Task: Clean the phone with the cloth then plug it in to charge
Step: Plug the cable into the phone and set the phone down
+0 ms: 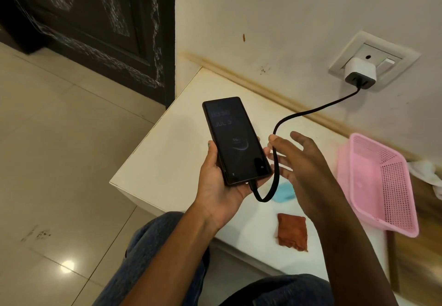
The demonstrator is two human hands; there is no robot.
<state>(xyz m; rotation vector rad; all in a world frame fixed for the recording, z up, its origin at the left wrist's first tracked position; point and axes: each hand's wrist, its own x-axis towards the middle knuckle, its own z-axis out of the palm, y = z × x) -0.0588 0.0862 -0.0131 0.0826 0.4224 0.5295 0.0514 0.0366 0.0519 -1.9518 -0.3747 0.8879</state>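
Fingers of the left hand (215, 186) are wrapping the phone (236, 140) above the table (153, 169), cable (272, 171) seated and screen showing charge, right hand (301, 162) spreading empty beside it (cloth (292, 231) lying below), so plugging-in looks finished, next setting it down gently.

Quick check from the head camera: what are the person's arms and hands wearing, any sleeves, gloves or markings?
Both forearms are bare, no sleeves in view. No gloves, rings or watch on the left hand or right hand. The left thumbnail shows green polish. Blue denim covers the legs below.
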